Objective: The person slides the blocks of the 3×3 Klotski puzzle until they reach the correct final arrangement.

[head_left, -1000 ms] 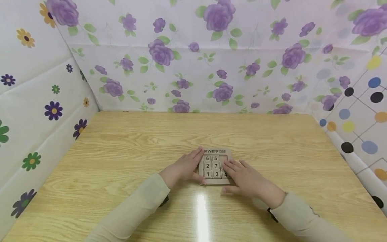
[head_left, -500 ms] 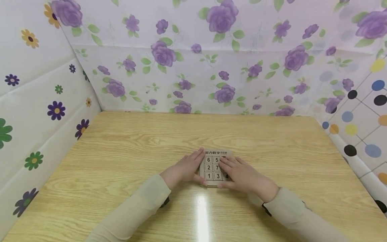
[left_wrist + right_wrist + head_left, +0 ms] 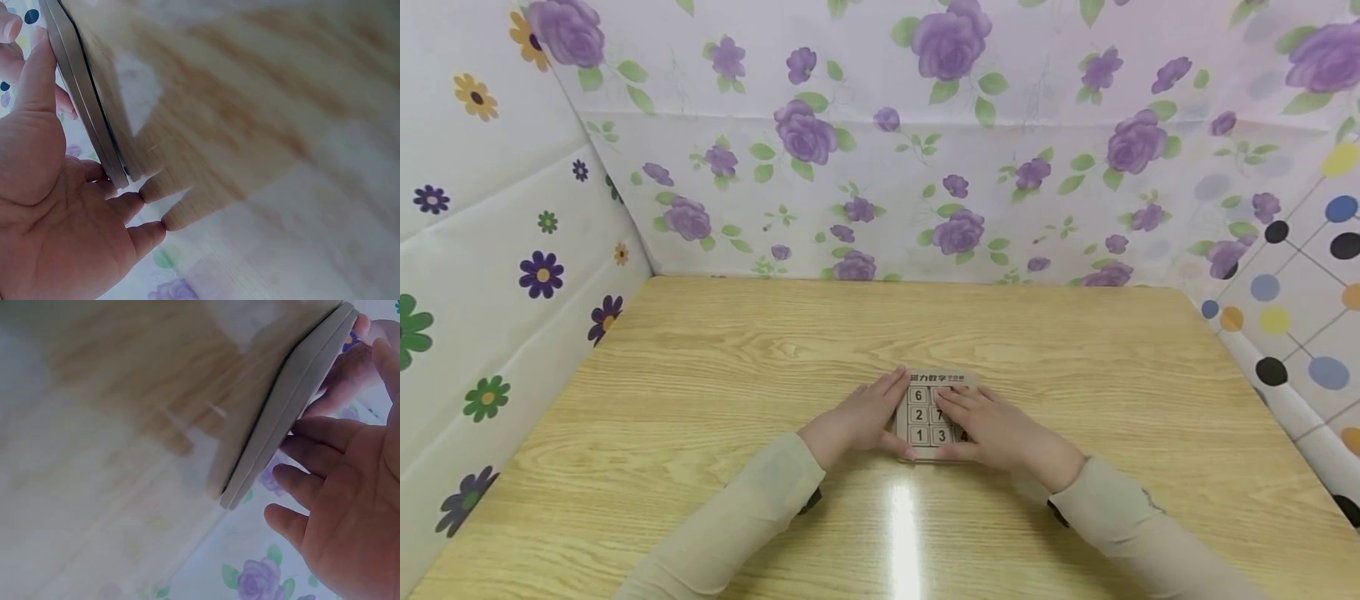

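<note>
A light wooden number slide puzzle (image 3: pixel 919 415) lies flat on the table, with black digits on its square tiles and dark lettering along the far edge. My left hand (image 3: pixel 859 422) holds the frame's left side, thumb at the near corner and fingers at the far one. Over the right half of the puzzle lies my right hand (image 3: pixel 1003 429), its fingers extended onto the upper tiles and hiding several of them. Its thumb touches the near edge. Both wrist views show the puzzle's layered side edge (image 3: pixel 84 94), beside the left palm (image 3: pixel 56 212) and the right palm (image 3: pixel 356 494).
The glossy wood-grain table (image 3: pixel 760 350) reflects a bright light strip in front of the puzzle. A purple-flowered cloth (image 3: pixel 850 167) stands behind it. Patterned cloths flank the left (image 3: pixel 497 292) and right (image 3: pixel 1292 333) sides.
My right hand has slid leftward over the puzzle; its fingertips now cover the 5 tile, and its thumb has come onto the near edge. The left hand keeps its place.
</note>
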The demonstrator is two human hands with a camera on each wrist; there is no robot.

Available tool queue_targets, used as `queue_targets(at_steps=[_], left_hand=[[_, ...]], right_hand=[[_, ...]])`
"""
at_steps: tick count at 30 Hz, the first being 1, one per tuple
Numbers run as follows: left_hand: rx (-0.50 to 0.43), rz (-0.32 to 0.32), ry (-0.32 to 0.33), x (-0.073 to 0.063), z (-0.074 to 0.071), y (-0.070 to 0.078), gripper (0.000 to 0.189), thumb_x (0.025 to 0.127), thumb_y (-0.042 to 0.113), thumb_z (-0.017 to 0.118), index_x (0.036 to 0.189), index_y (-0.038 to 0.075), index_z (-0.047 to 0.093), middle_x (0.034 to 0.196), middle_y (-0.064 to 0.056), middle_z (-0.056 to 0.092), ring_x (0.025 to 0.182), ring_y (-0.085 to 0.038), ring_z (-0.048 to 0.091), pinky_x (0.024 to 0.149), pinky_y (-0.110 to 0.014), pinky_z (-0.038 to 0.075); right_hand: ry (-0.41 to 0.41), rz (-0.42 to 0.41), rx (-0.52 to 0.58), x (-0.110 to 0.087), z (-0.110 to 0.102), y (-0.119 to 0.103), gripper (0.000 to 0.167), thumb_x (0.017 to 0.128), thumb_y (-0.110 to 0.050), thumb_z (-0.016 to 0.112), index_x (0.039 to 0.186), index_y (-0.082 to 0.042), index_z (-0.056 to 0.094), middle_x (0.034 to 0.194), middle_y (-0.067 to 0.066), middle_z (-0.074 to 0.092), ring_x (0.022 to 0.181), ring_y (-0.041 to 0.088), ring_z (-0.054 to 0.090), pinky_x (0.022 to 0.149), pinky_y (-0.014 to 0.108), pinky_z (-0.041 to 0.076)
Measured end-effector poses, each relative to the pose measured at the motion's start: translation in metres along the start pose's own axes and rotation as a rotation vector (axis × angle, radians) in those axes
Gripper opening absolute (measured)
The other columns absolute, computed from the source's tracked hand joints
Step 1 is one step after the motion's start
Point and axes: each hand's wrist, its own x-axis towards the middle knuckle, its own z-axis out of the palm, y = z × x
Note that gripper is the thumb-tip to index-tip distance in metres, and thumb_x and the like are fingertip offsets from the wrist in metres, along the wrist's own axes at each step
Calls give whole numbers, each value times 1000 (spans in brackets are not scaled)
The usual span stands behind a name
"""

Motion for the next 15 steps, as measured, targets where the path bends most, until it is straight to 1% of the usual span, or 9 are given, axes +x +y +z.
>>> queue_targets(at_steps=[8, 15], left_hand=[[0, -1, 9, 2, 0, 0, 115, 71, 56, 73, 152, 3, 10, 161, -10, 3, 147, -29, 10, 118, -51, 17], [-2, -2, 7, 2, 0, 0, 114, 72, 56, 73, 152, 3, 11, 161, -10, 4, 147, -29, 10, 118, -51, 17]], right_hand=[[19, 17, 7, -10, 1, 11, 78, 90, -56, 52, 144, -1, 38, 152, 14, 35, 142, 35, 27, 116, 56, 19], [42, 11, 0, -16, 1, 15, 77, 90, -54, 53, 143, 0, 40, 150, 15, 37, 140, 36, 31, 115, 57, 20]])
